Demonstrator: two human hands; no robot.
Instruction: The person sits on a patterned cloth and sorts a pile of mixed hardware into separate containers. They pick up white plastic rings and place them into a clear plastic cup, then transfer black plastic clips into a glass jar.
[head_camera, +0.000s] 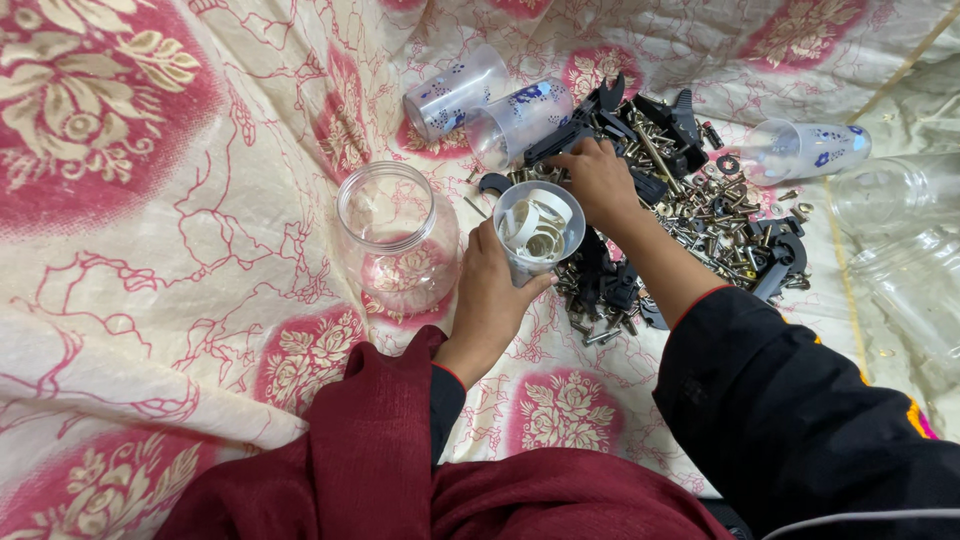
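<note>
I have one view only, from the camera worn on the head, so nothing is shared with a second view. It looks steeply down and slightly forward over the lap, close in, at arm's reach. The left hand (490, 295), its grip around a clear plastic cup (538, 232), sits near the frame's centre. Beyond that grip the lens faces a heap of dark metal screws and black plastic parts (700, 215). The cream-and-red floral cloth (150, 200) fills the frame edge to edge.

Left hand (490, 295) curled closed; right hand (600, 180) reaching, fingers bent down.
</note>
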